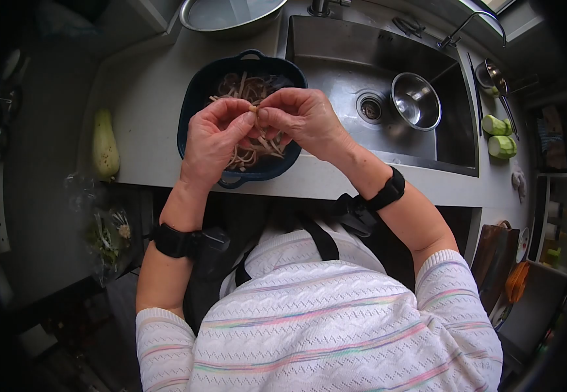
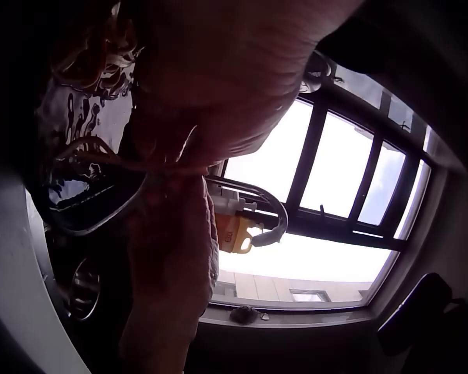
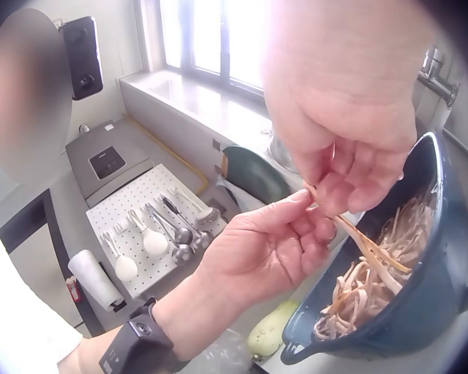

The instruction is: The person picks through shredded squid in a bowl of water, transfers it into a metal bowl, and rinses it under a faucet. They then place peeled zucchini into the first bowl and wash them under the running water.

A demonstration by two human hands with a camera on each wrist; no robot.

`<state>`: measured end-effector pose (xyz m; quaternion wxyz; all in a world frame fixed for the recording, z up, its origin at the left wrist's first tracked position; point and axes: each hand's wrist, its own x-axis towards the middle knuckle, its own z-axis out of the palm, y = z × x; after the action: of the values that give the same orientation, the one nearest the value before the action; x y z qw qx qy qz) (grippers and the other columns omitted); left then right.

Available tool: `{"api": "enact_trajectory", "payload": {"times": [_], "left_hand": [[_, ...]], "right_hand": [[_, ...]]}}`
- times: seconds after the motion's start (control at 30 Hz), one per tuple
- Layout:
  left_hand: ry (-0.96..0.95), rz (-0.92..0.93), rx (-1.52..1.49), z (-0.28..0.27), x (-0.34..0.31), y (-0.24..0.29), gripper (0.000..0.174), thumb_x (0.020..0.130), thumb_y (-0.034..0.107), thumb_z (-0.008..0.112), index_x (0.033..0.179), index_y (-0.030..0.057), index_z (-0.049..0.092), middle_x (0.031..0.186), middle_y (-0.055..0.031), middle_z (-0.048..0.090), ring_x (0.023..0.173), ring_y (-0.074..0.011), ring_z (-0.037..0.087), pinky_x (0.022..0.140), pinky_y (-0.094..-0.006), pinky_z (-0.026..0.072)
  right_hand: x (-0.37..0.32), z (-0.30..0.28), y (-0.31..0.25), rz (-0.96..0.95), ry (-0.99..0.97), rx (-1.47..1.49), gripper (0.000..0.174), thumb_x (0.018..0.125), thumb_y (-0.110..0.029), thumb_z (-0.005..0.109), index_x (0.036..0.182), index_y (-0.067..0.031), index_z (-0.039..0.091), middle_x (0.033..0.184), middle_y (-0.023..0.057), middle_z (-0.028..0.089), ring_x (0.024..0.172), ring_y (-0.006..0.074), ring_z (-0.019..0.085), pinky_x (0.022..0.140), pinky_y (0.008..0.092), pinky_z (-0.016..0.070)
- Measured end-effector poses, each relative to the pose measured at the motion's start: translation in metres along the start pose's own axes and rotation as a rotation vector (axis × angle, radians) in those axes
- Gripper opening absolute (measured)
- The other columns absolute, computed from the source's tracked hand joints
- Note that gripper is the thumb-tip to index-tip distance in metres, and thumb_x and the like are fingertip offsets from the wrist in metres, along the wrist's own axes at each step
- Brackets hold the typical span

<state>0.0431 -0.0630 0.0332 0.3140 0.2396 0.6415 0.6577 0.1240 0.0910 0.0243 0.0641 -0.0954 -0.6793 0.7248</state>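
Both hands meet over a dark blue two-handled basin (image 1: 183,124) holding pale brownish strips (image 1: 244,157) in water. The left hand (image 1: 210,138) pinches one end of a thin strip (image 3: 368,249) between thumb and fingers. Right beside it, the right hand (image 1: 306,121) pinches the same strip, fingertips nearly touching the left ones. In the right wrist view the strip hangs from the fingertips of the left hand (image 3: 253,253) and right hand (image 3: 351,148) down towards the basin. The left wrist view is dark, with the strip between the fingers.
Right of the basin is a steel sink (image 1: 336,78) with a metal bowl (image 1: 416,101). A pale green gourd (image 1: 105,145) lies on the left of the counter (image 1: 143,98). Behind stands a large metal basin (image 1: 231,14). Cut gourd pieces (image 1: 502,147) lie at the far right.
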Motion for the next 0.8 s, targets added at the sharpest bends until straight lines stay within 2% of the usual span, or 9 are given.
{"api": "enact_trajectory", "payload": {"times": [0.07, 0.3, 0.37, 0.8], "left_hand": [[0.0, 0.035, -0.024, -0.0005, -0.0006, -0.0011, 0.014, 0.086, 0.011, 0.059, 0.097, 0.002, 0.059, 0.081, -0.0027, 0.063, 0.07, -0.0073, 0.062, 0.059, -0.0169, 0.0505], [-0.009, 0.047, -0.058, -0.0005, -0.0041, -0.0013, 0.013, 0.086, 0.01, 0.059, 0.096, 0.0023, 0.06, 0.081, -0.003, 0.063, 0.071, -0.0074, 0.062, 0.061, -0.0175, 0.0521], [0.001, 0.037, -0.049, -0.0001, -0.005, -0.0008, 0.01, 0.086, 0.008, 0.059, 0.094, 0.0045, 0.061, 0.08, -0.001, 0.063, 0.07, -0.0059, 0.06, 0.06, -0.0173, 0.0496], [0.005, 0.062, 0.0, 0.0039, -0.0068, -0.0006, 0.01, 0.085, 0.007, 0.059, 0.094, 0.0036, 0.061, 0.081, -0.0015, 0.063, 0.07, -0.0061, 0.06, 0.062, -0.017, 0.0488]], "right_hand": [[-0.0003, 0.0002, -0.0004, -0.001, -0.018, 0.001, 0.013, 0.083, -0.011, 0.06, 0.087, 0.0007, 0.063, 0.071, 0.0035, 0.063, 0.061, 0.0076, 0.059, 0.049, 0.019, 0.0465], [-0.0012, -0.0006, 0.0007, 0.018, -0.076, 0.09, 0.013, 0.085, -0.012, 0.059, 0.089, -0.0005, 0.063, 0.072, 0.0029, 0.064, 0.063, 0.0073, 0.06, 0.049, 0.018, 0.0458], [-0.0015, -0.001, 0.0009, 0.019, -0.084, 0.084, 0.013, 0.085, -0.013, 0.059, 0.089, -0.0006, 0.063, 0.073, 0.0028, 0.064, 0.064, 0.0075, 0.06, 0.05, 0.0179, 0.0458], [-0.004, -0.0036, -0.0007, 0.055, -0.101, 0.138, 0.012, 0.083, -0.013, 0.06, 0.087, -0.0013, 0.062, 0.072, 0.0031, 0.063, 0.064, 0.0074, 0.059, 0.053, 0.0193, 0.0484]]}}
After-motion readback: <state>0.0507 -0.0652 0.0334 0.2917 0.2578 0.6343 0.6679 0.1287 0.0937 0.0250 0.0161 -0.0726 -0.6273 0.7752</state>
